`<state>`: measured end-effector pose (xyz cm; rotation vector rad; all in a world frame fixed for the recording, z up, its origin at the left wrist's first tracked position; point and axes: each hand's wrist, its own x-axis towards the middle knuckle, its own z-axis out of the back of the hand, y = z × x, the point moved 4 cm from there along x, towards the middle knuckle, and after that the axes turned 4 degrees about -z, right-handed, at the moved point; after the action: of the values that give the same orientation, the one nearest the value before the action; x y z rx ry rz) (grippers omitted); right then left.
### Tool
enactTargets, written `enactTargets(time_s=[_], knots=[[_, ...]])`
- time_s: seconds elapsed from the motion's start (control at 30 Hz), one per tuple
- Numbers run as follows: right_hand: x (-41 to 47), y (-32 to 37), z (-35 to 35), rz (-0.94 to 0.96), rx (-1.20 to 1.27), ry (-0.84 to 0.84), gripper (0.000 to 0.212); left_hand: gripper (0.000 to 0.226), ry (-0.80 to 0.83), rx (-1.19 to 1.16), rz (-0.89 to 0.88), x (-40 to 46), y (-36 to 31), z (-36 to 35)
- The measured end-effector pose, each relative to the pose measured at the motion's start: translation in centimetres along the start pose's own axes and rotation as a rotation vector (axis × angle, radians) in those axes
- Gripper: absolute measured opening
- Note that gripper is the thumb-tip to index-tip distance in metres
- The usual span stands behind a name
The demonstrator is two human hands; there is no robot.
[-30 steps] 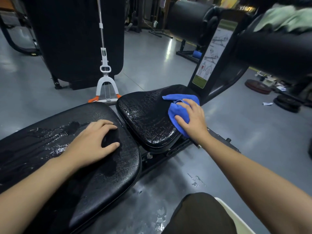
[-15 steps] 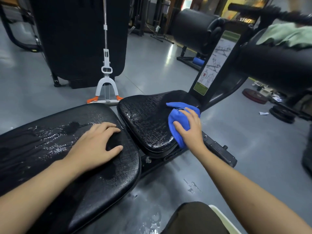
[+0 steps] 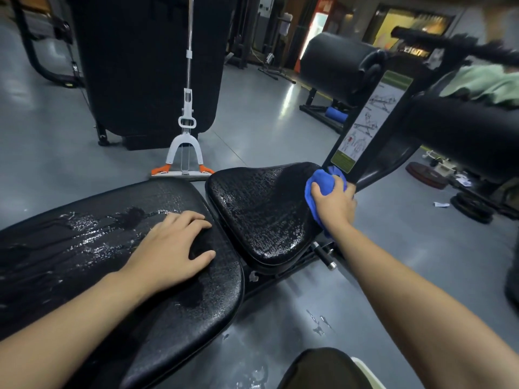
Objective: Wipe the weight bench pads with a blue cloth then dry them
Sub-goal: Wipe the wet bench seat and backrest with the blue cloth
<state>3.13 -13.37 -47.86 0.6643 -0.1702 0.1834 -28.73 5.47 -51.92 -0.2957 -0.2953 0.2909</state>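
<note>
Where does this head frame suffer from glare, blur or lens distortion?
Head view: glare speckles the wet long pad and seat pad; a light streak reflects off the floor; the upper right corner is motion-blurred around the green cloth; wide-angle bending stretches both forearms at the edges.

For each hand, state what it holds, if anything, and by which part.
The right hand grips the bunched blue cloth around its middle, at the seat pad's far right edge. The left hand holds nothing; it rests on the long pad.

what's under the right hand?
The right hand grips a bunched blue cloth against the seat pad's far right edge. The pad surface beneath the cloth is covered.
</note>
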Motion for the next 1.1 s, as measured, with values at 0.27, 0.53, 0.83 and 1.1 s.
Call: enactTargets(time_s=[0.27,0.53,0.83,1.1], knots=[[-0.2,0.7,-0.5,0.042,-0.110,0.045,0.066,0.070,-0.015,-0.015,-0.006,0.0,0.3,-0.1],[6.3,5.8,-1.4,0.295,-0.529,0.132,0.072,0.060,-0.035,-0.041,-0.032,0.6,0.7,0.0],[6.3,11.8,-5.9,0.550,-0.620,0.317,0.048,0.047,-0.059,-0.034,-0.045,1.2,1.1,-0.1],[1.0,15.5,-8.9,0.730,-0.582,0.453,0.029,0.046,-0.063,-0.034,-0.043,1.1,1.0,-0.1]])
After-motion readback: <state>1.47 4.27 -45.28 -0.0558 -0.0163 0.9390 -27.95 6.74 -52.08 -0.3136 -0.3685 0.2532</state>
